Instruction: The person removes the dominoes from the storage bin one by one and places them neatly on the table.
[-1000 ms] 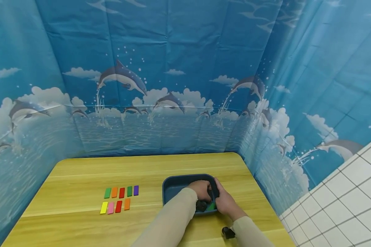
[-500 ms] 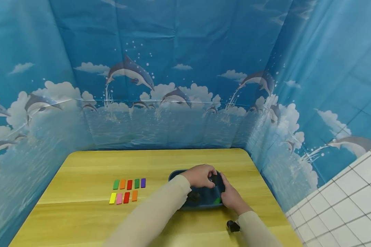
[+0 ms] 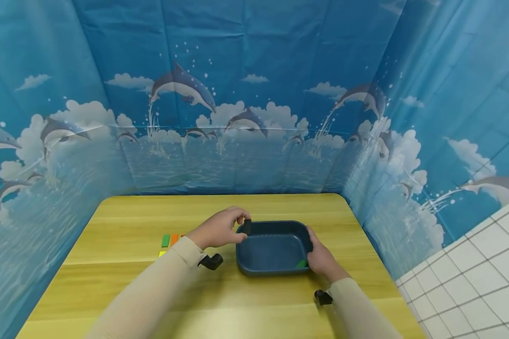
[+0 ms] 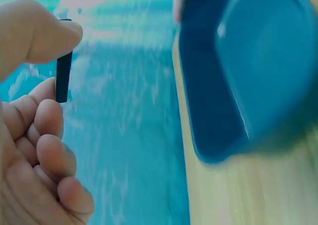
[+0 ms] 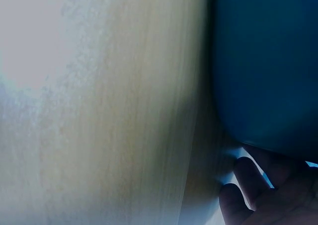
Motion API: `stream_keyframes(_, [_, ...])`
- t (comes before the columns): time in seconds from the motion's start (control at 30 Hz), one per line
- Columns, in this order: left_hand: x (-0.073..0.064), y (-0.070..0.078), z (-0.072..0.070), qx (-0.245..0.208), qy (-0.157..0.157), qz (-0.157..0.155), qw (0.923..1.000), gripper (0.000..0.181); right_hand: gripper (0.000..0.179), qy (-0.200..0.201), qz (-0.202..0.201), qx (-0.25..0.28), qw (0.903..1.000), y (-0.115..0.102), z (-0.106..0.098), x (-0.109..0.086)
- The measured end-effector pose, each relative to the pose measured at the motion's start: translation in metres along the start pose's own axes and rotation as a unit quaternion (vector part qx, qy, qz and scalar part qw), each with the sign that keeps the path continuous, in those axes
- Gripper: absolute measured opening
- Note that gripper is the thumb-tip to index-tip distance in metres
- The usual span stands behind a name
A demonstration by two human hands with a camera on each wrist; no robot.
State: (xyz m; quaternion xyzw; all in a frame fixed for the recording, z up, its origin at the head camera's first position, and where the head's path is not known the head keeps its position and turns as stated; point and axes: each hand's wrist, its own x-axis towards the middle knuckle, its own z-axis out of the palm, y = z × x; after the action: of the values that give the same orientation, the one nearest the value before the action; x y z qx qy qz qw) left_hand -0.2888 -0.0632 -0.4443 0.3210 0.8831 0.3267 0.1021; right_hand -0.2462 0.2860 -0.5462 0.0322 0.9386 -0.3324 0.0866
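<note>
My left hand (image 3: 220, 228) is left of the dark blue tray (image 3: 271, 252), pinching a thin black tile (image 3: 247, 227) between thumb and index finger. In the left wrist view the black tile (image 4: 63, 76) stands edge-on under the thumb, and the other fingers curl loosely. At the tray's right end my right hand (image 3: 322, 259) holds the side wall. The right wrist view shows its fingers (image 5: 251, 180) against the tray's outer side (image 5: 268, 71); its thumb is hidden there. A green tile (image 3: 302, 263) lies in the tray's near right corner.
Left of the tray, coloured tiles lie on the wooden table (image 3: 254, 306); the left arm covers most, with a green tile (image 3: 166, 240) and an orange tile (image 3: 174, 239) showing. A dolphin-print curtain (image 3: 195, 165) hangs behind the table's far edge.
My left hand has come up out of the tray and moved left with the black tile, over the tray's left edge. The right hand stays at the tray's right end. The head view has shifted slightly.
</note>
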Motion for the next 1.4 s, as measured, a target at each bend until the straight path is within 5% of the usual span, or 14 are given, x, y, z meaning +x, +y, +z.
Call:
stream_keyframes(0.27, [-0.034,-0.051,-0.004,0.056,0.001,-0.074,0.9957,0.047,0.087,-0.009,0.014,0.0,0.9999,-0.001,-0.002,0.003])
stream_keyframes(0.6, [-0.053,-0.102,0.01,0.066,-0.016,-0.14,0.9878,0.042,0.088,-0.013,0.006,-0.005,0.9999,-0.001,-0.001,0.002])
stream_keyframes(1.03, [-0.069,-0.113,0.017,0.067,-0.031,-0.181,0.9806,0.041,0.087,-0.02,0.008,0.002,0.9998,-0.005,-0.003,0.0])
stream_keyframes(1.4, [-0.072,-0.117,0.02,0.066,-0.032,-0.18,0.981,0.044,0.087,-0.019,0.008,0.007,0.9998,-0.004,-0.002,-0.001])
